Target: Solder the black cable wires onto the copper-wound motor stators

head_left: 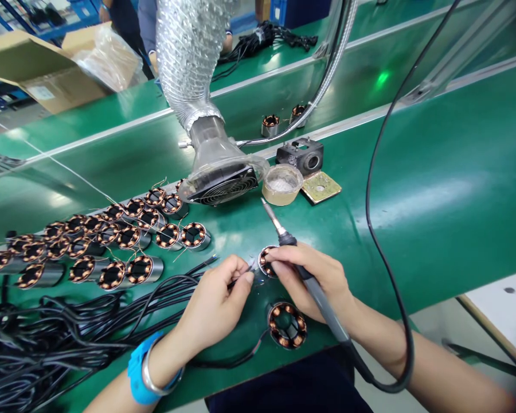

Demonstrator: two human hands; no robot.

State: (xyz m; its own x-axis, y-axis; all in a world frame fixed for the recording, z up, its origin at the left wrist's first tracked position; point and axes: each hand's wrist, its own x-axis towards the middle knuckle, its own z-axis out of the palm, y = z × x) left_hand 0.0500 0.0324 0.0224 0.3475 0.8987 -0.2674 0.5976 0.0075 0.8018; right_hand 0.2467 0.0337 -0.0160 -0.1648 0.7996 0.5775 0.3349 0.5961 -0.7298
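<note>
The left hand [217,301] pinches a cable [233,283]; the right hand [322,272], grip closed at a stator's rim [262,263], cradles a soldering iron [329,314], best kept pointing away.

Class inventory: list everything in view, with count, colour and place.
flat workbench: one, green, centre
copper-wound metal rings: over twenty, copper and silver, mostly left
thin cables: many, black, lower left
ribbed foil duct: one, silver, top
round grille: one, black, duct's end
round tub: one, tan, centre
boxy holder: one, black, behind tub
square plate: one, yellowish, beside tub
cardboard box: one, brown, upper left
slim soldering iron: one, grey, right hand
rubbery wristband: one, blue, left wrist
left hand: one, bare, centre
right hand: one, bare, centre-right
</note>
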